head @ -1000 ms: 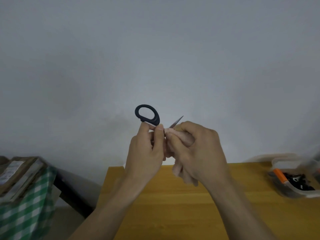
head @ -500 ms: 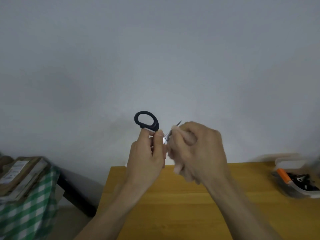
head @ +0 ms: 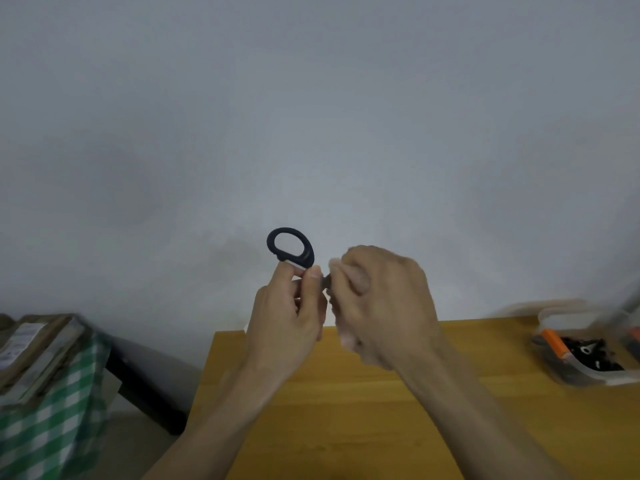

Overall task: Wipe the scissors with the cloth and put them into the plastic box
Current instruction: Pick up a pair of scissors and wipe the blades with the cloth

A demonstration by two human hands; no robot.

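Both hands raised above the counter, side by side at centre. Left hand holds scissors, handle loop at 12 o'clock of it. Right hand, touching at 3 o'clock, holds cloth (blades hidden inside). Plastic box on counter, far at 3 o'clock. Checked fabric off counter at 9 o'clock.

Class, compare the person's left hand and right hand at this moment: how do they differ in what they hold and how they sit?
The left hand pinches the scissors just below the black handle loop; the right hand is curled round the pale cloth. The left hand looks sharp, the right hand blurred. The left hand leaves the loop showing; the right hand hides the blades. Both are raised above the wooden table.
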